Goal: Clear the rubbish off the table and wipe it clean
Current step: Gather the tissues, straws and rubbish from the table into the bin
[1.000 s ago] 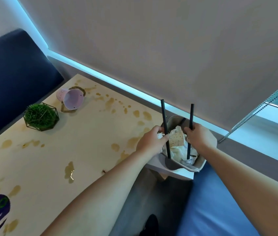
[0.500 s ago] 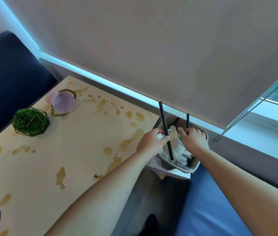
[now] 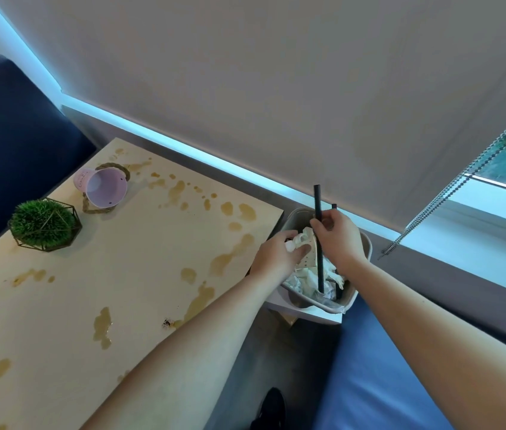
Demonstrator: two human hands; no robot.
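Observation:
A grey bin [image 3: 357, 293] stands just past the table's right end, filled with crumpled white paper [image 3: 307, 276]. Over it, my right hand [image 3: 340, 240] grips a long black straw [image 3: 318, 200] that stands upright in the rubbish. A second black straw [image 3: 334, 206] pokes up just behind that hand, deeper in the bin. My left hand [image 3: 276, 257] is at the bin's near-left rim, its fingers closed on a wad of the white paper. The light wooden table [image 3: 140, 274] carries many brown spill stains [image 3: 230, 257].
A pink cup [image 3: 103, 187] lies tipped on a rope coaster at the table's far left. Beside it sits a green plant [image 3: 44, 225] in a wire frame. A small dark speck [image 3: 167, 321] lies near the table edge. A blue bench [image 3: 369, 383] is at lower right, and a blind chain [image 3: 462, 181] hangs there.
My left hand let go of its straw and took hold of the white paper. My right hand shifted to the taller straw; the other straw sank deeper into the bin.

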